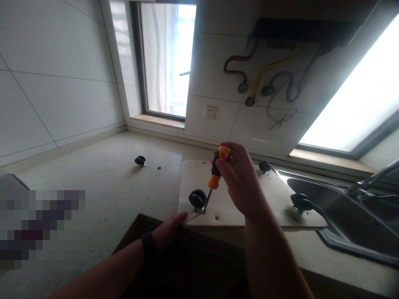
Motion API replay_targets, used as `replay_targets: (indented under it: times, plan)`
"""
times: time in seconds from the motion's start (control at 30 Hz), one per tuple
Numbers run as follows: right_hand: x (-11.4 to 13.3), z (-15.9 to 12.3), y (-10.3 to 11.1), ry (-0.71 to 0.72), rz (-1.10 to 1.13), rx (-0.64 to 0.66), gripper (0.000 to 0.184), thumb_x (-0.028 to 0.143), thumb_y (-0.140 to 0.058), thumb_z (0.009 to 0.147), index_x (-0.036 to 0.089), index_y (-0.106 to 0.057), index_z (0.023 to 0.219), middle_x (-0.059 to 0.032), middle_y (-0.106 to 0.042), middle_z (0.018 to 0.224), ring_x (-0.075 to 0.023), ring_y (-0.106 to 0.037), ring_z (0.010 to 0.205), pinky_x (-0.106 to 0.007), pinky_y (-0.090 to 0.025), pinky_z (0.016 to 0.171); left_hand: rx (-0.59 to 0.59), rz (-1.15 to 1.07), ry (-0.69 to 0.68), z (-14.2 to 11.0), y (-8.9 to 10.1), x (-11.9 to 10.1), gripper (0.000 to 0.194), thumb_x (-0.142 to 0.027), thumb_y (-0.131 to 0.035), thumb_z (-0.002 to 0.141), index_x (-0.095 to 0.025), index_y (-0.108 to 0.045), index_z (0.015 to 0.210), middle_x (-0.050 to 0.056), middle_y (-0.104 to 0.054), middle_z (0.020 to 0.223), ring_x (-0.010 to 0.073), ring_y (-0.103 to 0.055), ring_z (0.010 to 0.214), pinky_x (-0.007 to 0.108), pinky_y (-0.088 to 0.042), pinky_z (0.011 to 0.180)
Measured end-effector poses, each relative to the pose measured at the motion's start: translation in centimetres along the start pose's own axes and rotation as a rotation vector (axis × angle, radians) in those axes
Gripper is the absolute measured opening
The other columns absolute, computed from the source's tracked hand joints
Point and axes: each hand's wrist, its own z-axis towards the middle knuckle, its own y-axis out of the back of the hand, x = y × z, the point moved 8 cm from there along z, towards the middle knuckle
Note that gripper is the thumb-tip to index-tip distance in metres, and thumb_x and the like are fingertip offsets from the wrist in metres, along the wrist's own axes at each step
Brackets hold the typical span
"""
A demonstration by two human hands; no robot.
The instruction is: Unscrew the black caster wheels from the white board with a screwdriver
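My right hand (238, 176) is wrapped round a screwdriver (215, 180) with a yellow and black handle. Its shaft slants down to the metal base of a black caster wheel (197, 198) on a white board (233, 207). At the board's near left corner, my left hand (171, 227) grips the edge, thumb on top and the other fingers mostly hidden. Two more casters, a rear one (264, 167) and a front one (301, 202), stand on the board's right part. Small holes show in its far left corner, where no wheel sits.
A loose caster (140, 160) and small dark screws (159, 167) lie on the speckled countertop (106, 182). To the right is a steel sink (343, 220) with a faucet (370, 182), partly beside the board's end. Hoses (264, 68) and a wall socket (210, 112) are behind.
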Motion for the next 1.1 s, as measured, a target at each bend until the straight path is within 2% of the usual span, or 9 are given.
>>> replay_targets:
  times: [0.1,0.17,0.3,0.4,0.5,0.63,0.83,0.93,1.1]
  plan:
    - [1.0,-0.1,0.6,0.061,-0.252,-0.068,0.047,0.036,-0.083,0.075,0.029,-0.059,0.115,-0.0024,-0.060,0.107,-0.0170,-0.059,0.091,-0.036,-0.058,0.077,0.015,0.030,-0.035,-0.1,-0.3,-0.5,0.068,-0.081,-0.051,0.080,-0.014,-0.059,0.083,-0.001,-0.053,0.061,0.0103,-0.044,0.050,0.025,-0.033,0.048]
    - [1.3,0.0,0.8,0.068,-0.313,-0.074,0.044,0.034,-0.081,0.077,0.028,-0.062,0.116,-0.0032,-0.062,0.108,-0.0174,-0.060,0.091,-0.037,-0.058,0.077,0.009,0.040,-0.038,-0.2,-0.4,-0.8,0.067,-0.081,-0.050,0.080,-0.014,-0.059,0.083,-0.001,-0.053,0.061,0.0105,-0.044,0.050,0.025,-0.034,0.048]
    - [1.2,0.2,0.8,0.046,-0.162,-0.046,0.050,0.024,-0.069,0.082,0.025,-0.057,0.131,-0.0054,-0.066,0.111,-0.0183,-0.067,0.093,-0.040,-0.060,0.081,0.007,0.040,-0.030,-0.2,-0.4,-0.9,0.068,-0.081,-0.051,0.080,-0.014,-0.060,0.083,-0.001,-0.053,0.060,0.0103,-0.044,0.050,0.025,-0.033,0.048]
    - [1.1,0.2,0.7,0.042,-0.058,-0.036,0.043,0.020,-0.060,0.085,0.023,-0.058,0.127,-0.0064,-0.068,0.111,-0.0184,-0.068,0.096,-0.041,-0.059,0.088,0.015,0.043,-0.031,-0.1,-0.4,-0.8,0.068,-0.082,-0.051,0.079,-0.014,-0.059,0.081,-0.001,-0.052,0.059,0.0103,-0.043,0.049,0.025,-0.032,0.047]
    - [1.3,0.1,0.9,0.049,-0.177,-0.058,0.034,0.029,-0.065,0.087,0.025,-0.061,0.120,-0.0057,-0.067,0.108,-0.0185,-0.066,0.093,-0.039,-0.059,0.080,0.018,0.044,-0.034,0.0,-0.5,-0.7,0.069,-0.083,-0.049,0.079,-0.015,-0.059,0.079,-0.001,-0.052,0.059,0.0105,-0.043,0.049,0.026,-0.032,0.048]
    - [1.6,0.1,1.0,0.071,-0.458,-0.049,0.053,0.041,-0.080,0.077,0.029,-0.060,0.124,-0.0052,-0.063,0.110,-0.0184,-0.061,0.086,-0.037,-0.057,0.070,0.007,0.039,-0.025,-0.1,-0.5,-0.8,0.071,-0.086,-0.051,0.075,-0.015,-0.058,0.079,-0.001,-0.051,0.058,0.0106,-0.042,0.049,0.026,-0.033,0.048]
    - [0.9,-0.1,1.7,0.003,-0.323,-0.054,0.058,0.024,-0.065,0.080,0.028,-0.050,0.136,-0.0046,-0.063,0.111,-0.0172,-0.065,0.086,-0.039,-0.059,0.073,0.018,0.050,-0.070,-0.3,-0.9,-1.6,0.071,-0.085,-0.050,0.077,-0.015,-0.059,0.080,-0.001,-0.052,0.059,0.0101,-0.043,0.049,0.025,-0.033,0.047]
    - [0.8,-0.2,1.9,0.011,-0.247,-0.062,0.049,0.022,-0.057,0.083,0.028,-0.050,0.132,-0.0043,-0.063,0.108,-0.0177,-0.065,0.090,-0.041,-0.058,0.079,0.022,0.051,-0.070,-0.3,-0.9,-1.6,0.070,-0.085,-0.050,0.077,-0.015,-0.057,0.077,-0.002,-0.050,0.057,0.0098,-0.042,0.048,0.025,-0.032,0.047]
    - [1.1,-0.2,2.0,0.044,-0.377,-0.069,0.052,0.032,-0.080,0.076,0.032,-0.060,0.125,-0.0048,-0.059,0.118,-0.0197,-0.062,0.093,-0.037,-0.059,0.070,-0.008,0.049,-0.045,-0.4,-0.7,-1.3,0.071,-0.085,-0.050,0.076,-0.015,-0.058,0.081,-0.001,-0.052,0.060,0.0107,-0.043,0.050,0.025,-0.033,0.049]
